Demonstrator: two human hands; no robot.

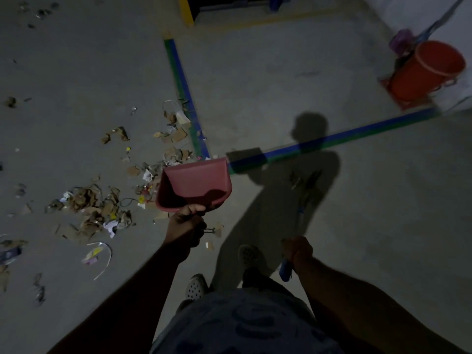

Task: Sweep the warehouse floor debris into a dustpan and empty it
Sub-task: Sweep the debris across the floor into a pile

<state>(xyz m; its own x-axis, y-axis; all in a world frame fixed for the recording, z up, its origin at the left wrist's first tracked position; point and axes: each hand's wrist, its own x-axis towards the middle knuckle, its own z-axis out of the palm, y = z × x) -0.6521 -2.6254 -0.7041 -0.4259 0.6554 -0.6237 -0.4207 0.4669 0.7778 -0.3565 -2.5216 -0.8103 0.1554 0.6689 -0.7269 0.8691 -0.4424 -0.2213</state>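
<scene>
My left hand point(186, 227) grips the handle of a red dustpan point(196, 183), held above the floor with its open mouth facing away from me; nothing shows inside it. My right hand point(298, 251) is curled round a blue broom handle point(284, 270). The broom point(305, 195) runs forward into my shadow, its head dark and blurred near the floor. Debris point(102, 203) of torn cardboard, paper scraps and plastic strips lies scattered on the grey concrete to the left of the dustpan.
A red bucket point(429, 70) stands at the far right by the wall, on a red base with mop gear behind it. Blue and green floor tape point(186, 93) marks lines meeting near the dustpan. More scraps point(38, 11) lie far left. My feet point(195, 286) are below.
</scene>
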